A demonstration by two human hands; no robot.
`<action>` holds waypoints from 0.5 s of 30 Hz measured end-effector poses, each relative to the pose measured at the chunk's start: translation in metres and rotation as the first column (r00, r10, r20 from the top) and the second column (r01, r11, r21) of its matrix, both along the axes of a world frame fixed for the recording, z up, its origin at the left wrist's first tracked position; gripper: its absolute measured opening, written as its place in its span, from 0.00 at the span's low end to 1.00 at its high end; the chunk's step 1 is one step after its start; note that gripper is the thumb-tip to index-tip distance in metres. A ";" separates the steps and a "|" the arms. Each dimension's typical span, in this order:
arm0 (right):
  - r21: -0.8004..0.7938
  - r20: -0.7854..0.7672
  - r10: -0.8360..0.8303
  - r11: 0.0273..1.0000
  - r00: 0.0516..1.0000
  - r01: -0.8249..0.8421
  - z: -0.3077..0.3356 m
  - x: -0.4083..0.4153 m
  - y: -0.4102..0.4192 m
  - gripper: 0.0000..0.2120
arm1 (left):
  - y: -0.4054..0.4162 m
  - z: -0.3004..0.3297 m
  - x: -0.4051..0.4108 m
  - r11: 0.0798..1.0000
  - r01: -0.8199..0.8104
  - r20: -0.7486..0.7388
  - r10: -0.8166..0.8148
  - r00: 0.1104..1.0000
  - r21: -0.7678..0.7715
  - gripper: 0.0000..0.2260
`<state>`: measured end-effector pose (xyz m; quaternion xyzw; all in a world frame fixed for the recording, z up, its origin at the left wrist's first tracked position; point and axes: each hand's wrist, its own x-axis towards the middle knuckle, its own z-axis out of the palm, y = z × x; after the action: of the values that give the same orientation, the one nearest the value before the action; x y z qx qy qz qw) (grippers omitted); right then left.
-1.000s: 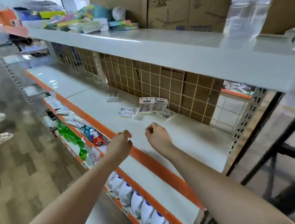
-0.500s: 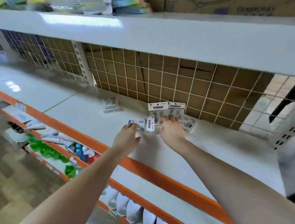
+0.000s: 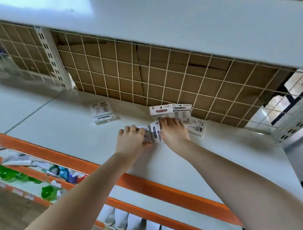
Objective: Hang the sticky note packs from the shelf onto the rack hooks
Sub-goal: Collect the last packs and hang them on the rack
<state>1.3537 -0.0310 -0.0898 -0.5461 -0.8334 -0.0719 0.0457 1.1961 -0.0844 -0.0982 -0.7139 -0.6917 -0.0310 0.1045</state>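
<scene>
Beyond both hands, a white wire grid (image 3: 162,74) backs the white metal shelf (image 3: 61,129). The left hand (image 3: 131,140) and right hand (image 3: 173,131) seemingly grip white carded sticky note packs (image 3: 155,134) between them.

This was a shop aisle: white metal shelving (image 3: 61,125) with orange price-strip edges (image 3: 163,188), a wire grid back panel (image 3: 144,75) beyond the fingers, carded sticky note packs (image 3: 101,112), and bottled goods (image 3: 48,191) below.
</scene>
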 end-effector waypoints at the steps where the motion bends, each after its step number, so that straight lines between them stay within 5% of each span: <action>1: 0.060 0.037 0.004 0.998 0.999 -0.007 0.003 -0.001 -0.002 0.24 | -0.002 0.003 0.000 0.999 0.028 -0.058 -0.027 0.998 0.018 0.25; 4: 0.221 0.176 0.010 0.974 0.984 -0.049 0.005 0.001 -0.012 0.24 | -0.009 0.009 -0.003 0.980 0.117 -0.156 -0.091 0.984 0.163 0.20; 11: 0.486 0.062 0.143 0.860 0.988 -0.155 0.009 0.019 -0.025 0.13 | -0.017 0.019 -0.020 0.907 0.090 0.122 -0.153 0.981 0.411 0.16; 15: 0.217 -0.329 -0.087 0.962 0.940 0.165 0.025 0.027 -0.030 0.12 | -0.015 0.031 -0.023 0.972 -0.122 0.452 0.018 0.892 0.200 0.10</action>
<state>1.3811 -0.0609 -0.0645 -0.5934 -0.7633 -0.0872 0.2402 1.1731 -0.0991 -0.0671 -0.6457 -0.7147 -0.2679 0.0233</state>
